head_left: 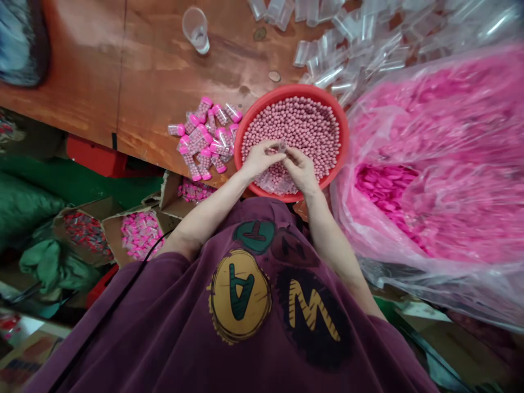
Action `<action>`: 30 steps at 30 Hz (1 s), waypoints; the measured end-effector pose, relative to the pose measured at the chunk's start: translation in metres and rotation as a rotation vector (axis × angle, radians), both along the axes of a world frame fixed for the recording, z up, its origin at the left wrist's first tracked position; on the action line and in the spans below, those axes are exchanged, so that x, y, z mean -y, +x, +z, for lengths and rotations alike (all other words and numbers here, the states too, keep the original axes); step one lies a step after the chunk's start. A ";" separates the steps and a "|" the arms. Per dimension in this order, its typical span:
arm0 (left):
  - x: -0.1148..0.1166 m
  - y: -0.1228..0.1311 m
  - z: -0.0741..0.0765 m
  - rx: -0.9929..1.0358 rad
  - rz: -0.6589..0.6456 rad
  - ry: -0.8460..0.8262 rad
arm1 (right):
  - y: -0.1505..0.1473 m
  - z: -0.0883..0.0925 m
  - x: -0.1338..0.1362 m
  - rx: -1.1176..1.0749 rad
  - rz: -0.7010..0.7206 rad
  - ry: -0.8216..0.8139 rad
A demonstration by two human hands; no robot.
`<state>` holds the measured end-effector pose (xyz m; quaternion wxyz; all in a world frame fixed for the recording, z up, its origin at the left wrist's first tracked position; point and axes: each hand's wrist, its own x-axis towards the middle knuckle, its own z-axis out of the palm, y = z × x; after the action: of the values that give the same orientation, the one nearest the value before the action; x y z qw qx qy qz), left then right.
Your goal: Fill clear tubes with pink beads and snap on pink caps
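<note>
Both hands (282, 161) over red basin (343, 143), fingers (273, 148) pinching clear tube (282, 146).

One red basin (341, 117) of pink beads, too many to count. My two hands (282, 161) hold one small clear tube (282, 146) between them. About a dozen pink-capped filled tubes (207, 136) lie in one heap. One clear cup (195, 28). One bag (442, 164) of pink caps. Three open cartons (139, 232).
</note>
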<state>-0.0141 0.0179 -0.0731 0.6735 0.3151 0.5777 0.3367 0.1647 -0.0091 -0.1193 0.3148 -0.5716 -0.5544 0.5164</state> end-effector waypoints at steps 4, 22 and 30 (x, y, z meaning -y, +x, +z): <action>-0.013 -0.007 0.006 -0.313 -0.255 0.185 | 0.004 0.019 0.009 0.209 0.032 0.090; -0.024 0.057 -0.030 -0.656 -0.599 0.338 | 0.247 0.003 0.041 0.877 -0.737 -0.205; -0.002 0.010 0.010 0.144 -0.275 -0.012 | 0.237 0.019 0.075 0.670 -0.765 -0.012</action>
<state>-0.0041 0.0202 -0.0627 0.7548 0.3624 0.4813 0.2595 0.4018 -0.0841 -0.1001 0.2831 -0.8698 -0.3729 0.1556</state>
